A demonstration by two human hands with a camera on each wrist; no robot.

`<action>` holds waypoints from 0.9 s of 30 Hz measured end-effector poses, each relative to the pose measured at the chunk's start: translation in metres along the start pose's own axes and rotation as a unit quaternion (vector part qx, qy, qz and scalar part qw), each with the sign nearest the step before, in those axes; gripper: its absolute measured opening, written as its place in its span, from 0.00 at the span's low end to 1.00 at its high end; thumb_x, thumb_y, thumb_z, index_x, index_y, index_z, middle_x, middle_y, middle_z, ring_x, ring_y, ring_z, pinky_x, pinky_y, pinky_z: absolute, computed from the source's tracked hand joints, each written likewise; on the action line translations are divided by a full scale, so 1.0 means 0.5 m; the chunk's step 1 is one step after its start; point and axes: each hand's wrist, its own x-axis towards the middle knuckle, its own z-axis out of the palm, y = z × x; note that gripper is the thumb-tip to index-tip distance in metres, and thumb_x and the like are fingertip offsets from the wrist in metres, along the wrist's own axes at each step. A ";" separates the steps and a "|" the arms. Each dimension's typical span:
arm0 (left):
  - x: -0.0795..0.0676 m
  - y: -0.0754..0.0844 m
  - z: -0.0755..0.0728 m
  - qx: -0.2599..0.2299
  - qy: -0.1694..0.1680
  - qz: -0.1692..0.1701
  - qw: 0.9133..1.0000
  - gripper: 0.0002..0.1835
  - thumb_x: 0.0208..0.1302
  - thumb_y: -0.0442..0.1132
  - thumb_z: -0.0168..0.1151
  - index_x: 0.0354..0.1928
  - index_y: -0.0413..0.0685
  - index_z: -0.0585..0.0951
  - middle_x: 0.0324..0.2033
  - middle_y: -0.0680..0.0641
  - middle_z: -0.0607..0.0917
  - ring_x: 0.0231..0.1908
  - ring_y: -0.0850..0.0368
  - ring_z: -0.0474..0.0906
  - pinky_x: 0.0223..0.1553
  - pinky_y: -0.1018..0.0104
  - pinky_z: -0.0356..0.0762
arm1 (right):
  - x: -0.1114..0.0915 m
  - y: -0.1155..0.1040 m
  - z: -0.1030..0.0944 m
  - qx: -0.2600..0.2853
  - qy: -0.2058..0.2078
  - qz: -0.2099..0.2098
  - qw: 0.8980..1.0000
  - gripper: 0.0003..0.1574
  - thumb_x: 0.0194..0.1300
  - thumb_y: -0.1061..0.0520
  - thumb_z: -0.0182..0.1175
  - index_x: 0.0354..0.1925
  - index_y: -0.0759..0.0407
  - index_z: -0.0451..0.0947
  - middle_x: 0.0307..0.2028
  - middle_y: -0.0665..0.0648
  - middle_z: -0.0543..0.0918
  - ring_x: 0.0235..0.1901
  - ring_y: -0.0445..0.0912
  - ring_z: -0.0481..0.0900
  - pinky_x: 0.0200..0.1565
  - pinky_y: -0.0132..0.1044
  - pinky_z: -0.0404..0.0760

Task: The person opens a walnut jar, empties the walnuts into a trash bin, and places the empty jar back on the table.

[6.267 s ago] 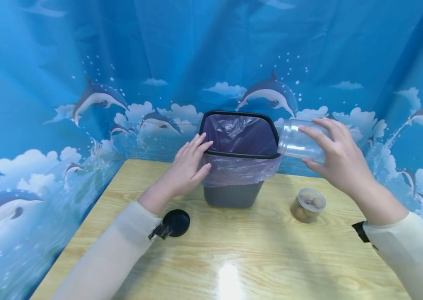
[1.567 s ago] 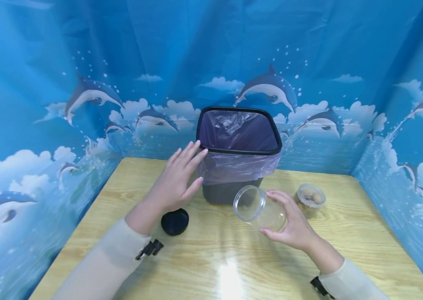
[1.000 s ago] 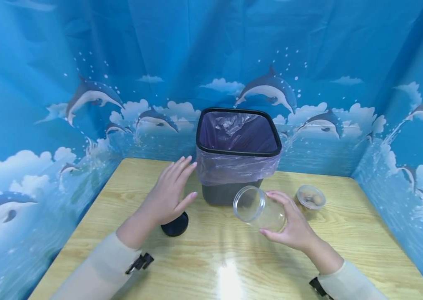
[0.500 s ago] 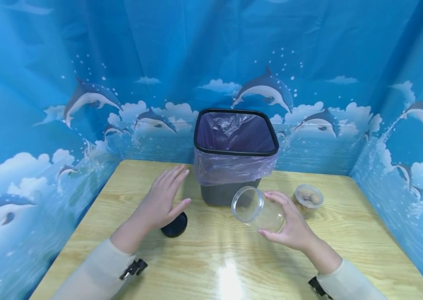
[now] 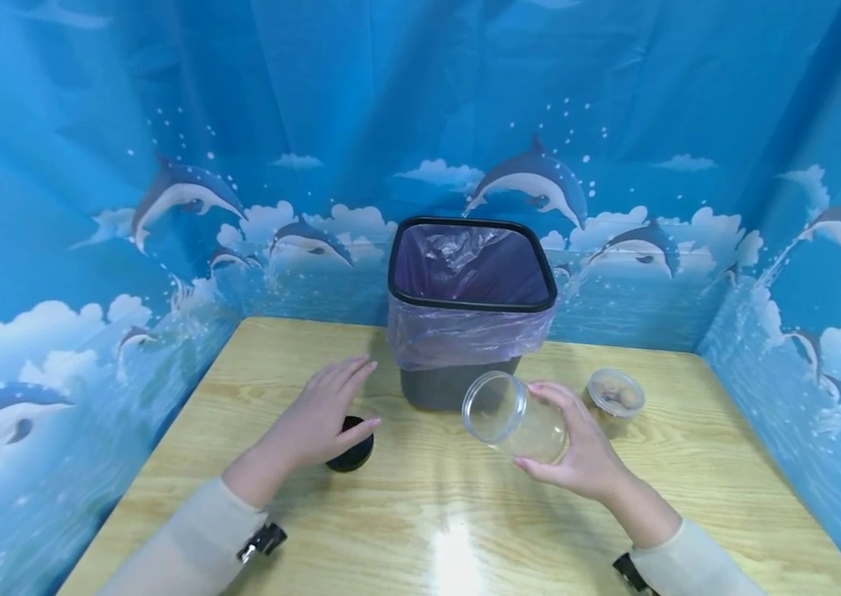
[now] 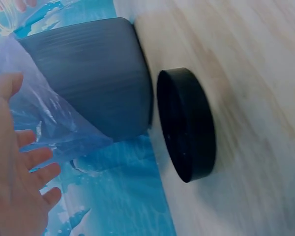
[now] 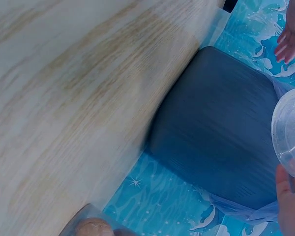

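My right hand (image 5: 584, 455) grips a clear wide-mouthed jar (image 5: 532, 426) around its body, tilted with its uncapped mouth facing left. The jar looks empty, held over the table in front of the bin; its base (image 7: 291, 142) shows at the edge of the right wrist view. My left hand (image 5: 316, 418) hovers with loosely extended fingers over a round black lid (image 5: 353, 454), partly hiding it. In the left wrist view the lid (image 6: 196, 128) lies on the table with its hollow side showing, apart from the fingers (image 6: 42, 174).
A grey trash bin (image 5: 450, 385) with a black rim and a purple liner bag (image 5: 473, 335) stands at the back middle of the wooden table (image 5: 420, 513). To its right sits a small clear tub (image 5: 614, 393) of brown, nut-like pieces. A blue dolphin curtain (image 5: 361, 99) surrounds the table.
My right hand has brought the jar down from the bin's right rim to in front of the bin. My left hand has left the bin's rim and moved down-left over the black lid.
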 end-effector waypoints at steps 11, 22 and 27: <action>-0.007 -0.024 0.022 0.000 -0.048 -0.021 0.999 0.47 0.69 0.64 0.56 0.77 0.39 0.56 0.75 0.38 0.59 0.73 0.39 0.55 0.73 0.42 0.49 | -0.002 0.006 0.003 0.002 0.001 -0.009 1.000 0.59 0.42 0.42 0.80 0.65 0.66 0.67 0.61 0.60 0.74 0.63 0.46 0.69 0.67 0.34 0.62; -0.019 -0.035 0.030 -0.002 -0.106 -0.046 0.993 0.49 0.66 0.65 0.59 0.76 0.37 0.59 0.73 0.35 0.62 0.72 0.36 0.57 0.71 0.39 0.53 | -0.003 0.006 0.002 0.001 -0.005 -0.002 1.000 0.60 0.39 0.45 0.82 0.65 0.65 0.67 0.61 0.59 0.74 0.63 0.47 0.69 0.67 0.37 0.64; -0.028 -0.046 0.042 -0.013 -0.127 -0.068 0.989 0.50 0.65 0.65 0.61 0.76 0.37 0.59 0.73 0.34 0.62 0.72 0.35 0.58 0.70 0.37 0.54 | -0.007 0.006 0.001 0.004 -0.010 0.003 1.000 0.60 0.40 0.45 0.81 0.65 0.65 0.67 0.62 0.59 0.74 0.63 0.46 0.69 0.67 0.37 0.63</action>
